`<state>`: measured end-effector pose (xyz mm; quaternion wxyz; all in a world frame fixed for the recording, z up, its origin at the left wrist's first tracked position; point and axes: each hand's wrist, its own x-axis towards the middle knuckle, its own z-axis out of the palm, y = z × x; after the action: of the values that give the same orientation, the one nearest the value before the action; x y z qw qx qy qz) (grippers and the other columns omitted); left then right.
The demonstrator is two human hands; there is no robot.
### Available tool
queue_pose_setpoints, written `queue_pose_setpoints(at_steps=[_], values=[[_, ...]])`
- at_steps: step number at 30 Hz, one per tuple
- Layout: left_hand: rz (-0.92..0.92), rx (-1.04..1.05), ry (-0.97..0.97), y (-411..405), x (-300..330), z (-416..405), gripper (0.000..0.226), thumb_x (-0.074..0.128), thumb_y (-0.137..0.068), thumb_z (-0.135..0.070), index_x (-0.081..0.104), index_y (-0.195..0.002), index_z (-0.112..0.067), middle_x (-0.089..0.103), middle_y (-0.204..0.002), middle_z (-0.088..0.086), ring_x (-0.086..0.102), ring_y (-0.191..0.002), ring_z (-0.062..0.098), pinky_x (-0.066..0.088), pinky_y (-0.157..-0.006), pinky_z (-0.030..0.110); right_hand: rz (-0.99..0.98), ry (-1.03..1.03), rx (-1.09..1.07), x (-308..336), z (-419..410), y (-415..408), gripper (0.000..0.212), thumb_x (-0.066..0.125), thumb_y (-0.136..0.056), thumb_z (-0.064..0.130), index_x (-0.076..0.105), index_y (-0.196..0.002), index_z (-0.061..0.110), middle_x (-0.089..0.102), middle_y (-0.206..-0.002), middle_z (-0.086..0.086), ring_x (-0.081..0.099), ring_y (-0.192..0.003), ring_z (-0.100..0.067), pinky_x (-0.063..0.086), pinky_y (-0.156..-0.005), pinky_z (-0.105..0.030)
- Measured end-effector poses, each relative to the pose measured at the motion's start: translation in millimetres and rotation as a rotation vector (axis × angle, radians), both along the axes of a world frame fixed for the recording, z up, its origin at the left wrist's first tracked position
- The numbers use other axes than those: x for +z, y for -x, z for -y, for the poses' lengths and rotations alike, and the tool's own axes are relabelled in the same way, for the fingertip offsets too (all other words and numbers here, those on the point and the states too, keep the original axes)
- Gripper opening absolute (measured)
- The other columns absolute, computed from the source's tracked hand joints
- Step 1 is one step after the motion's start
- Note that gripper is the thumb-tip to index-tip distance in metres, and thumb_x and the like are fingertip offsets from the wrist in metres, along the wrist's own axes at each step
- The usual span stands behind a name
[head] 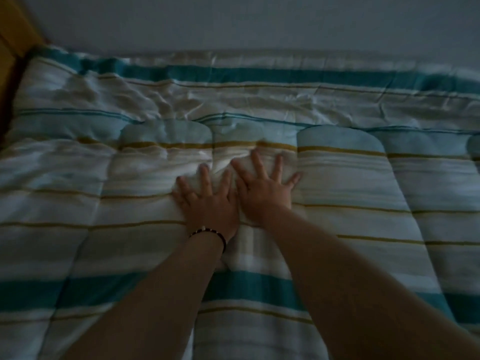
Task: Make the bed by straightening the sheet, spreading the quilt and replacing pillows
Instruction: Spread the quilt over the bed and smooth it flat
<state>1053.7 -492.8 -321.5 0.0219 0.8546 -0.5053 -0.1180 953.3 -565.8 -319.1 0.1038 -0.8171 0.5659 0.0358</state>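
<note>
Pressing flat on the quilt (337, 183), the left hand (207, 203) and right hand (265, 190) lie side by side near the middle of the bed, fingers straight and spread, gripping nothing; probably this is to smooth the padding outward. A dark bracelet (210, 233) circles the left wrist. The quilt covers the bed up to the wall (259, 22), striped teal, white and mustard, puffy in stitched panels, with a rumpled patch just beyond the fingertips
</note>
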Motion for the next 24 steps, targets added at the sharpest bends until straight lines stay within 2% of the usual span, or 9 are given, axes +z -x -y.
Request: queue_pose_setpoints(at_steps=[5, 8, 11, 17, 21, 24], values=[[-0.047, 0.144, 0.042, -1, -5, 88, 0.049, 0.011, -0.098, -0.059, 0.005, -0.146, -0.056, -0.009, -0.163, -0.001, -0.014, -0.145, 0.041, -0.01, -0.113, 0.061, 0.044, -0.003, -0.075, -4, 69, -17, 0.056, 0.011, -0.099, 0.059, -0.008, -0.151, 0.052, -0.013, -0.165, 0.013, -0.017, -0.15, -0.034, -0.009, -0.101, -0.08], [-0.029, 0.212, 0.015, -4, -6, 134, 0.047, 0.018, -0.098, -0.055, 0.004, -0.143, -0.059, -0.01, -0.162, 0.001, -0.014, -0.143, 0.046, -0.008, -0.11, 0.067, 0.068, -0.006, -0.109, -6, 109, -24, 0.054, 0.01, -0.098, 0.061, -0.004, -0.15, 0.056, -0.009, -0.165, 0.015, -0.017, -0.15, -0.032, -0.011, -0.1, -0.08], [-0.018, 0.246, -0.025, -6, -5, 171, 0.048, 0.017, -0.097, -0.059, -0.003, -0.141, -0.062, -0.017, -0.161, 0.0, -0.018, -0.14, 0.053, -0.008, -0.106, 0.071, 0.08, -0.004, -0.111, -6, 141, -27, 0.052, 0.01, -0.098, 0.061, -0.004, -0.149, 0.058, -0.012, -0.164, 0.015, -0.021, -0.149, -0.033, -0.014, -0.097, -0.081], [-0.025, 0.284, 0.021, -12, -9, 196, 0.054, 0.005, -0.089, -0.074, -0.002, -0.142, -0.063, -0.009, -0.162, -0.006, -0.016, -0.139, 0.056, -0.009, -0.11, 0.068, 0.092, 0.012, -0.045, -3, 179, -36, 0.051, 0.014, -0.098, 0.062, 0.003, -0.148, 0.059, -0.003, -0.166, 0.011, -0.019, -0.149, -0.038, -0.016, -0.095, -0.08], [0.028, 0.275, -0.038, -11, -5, 194, 0.056, 0.004, -0.088, -0.073, -0.01, -0.141, -0.062, -0.013, -0.161, -0.01, -0.013, -0.139, 0.056, -0.007, -0.112, 0.066, 0.128, -0.016, 0.015, 7, 183, -32, 0.054, 0.017, -0.098, 0.062, 0.009, -0.151, 0.054, -0.002, -0.166, 0.009, -0.018, -0.148, -0.041, -0.016, -0.096, -0.079], [0.083, 0.272, -0.085, -13, -4, 195, 0.059, 0.0, -0.086, -0.073, -0.016, -0.141, -0.06, -0.015, -0.161, -0.01, -0.012, -0.139, 0.057, -0.002, -0.112, 0.066, 0.137, -0.091, 0.104, 13, 183, -21, 0.054, 0.013, -0.098, 0.062, 0.008, -0.152, 0.053, -0.009, -0.166, 0.009, -0.023, -0.147, -0.04, -0.018, -0.097, -0.078]])
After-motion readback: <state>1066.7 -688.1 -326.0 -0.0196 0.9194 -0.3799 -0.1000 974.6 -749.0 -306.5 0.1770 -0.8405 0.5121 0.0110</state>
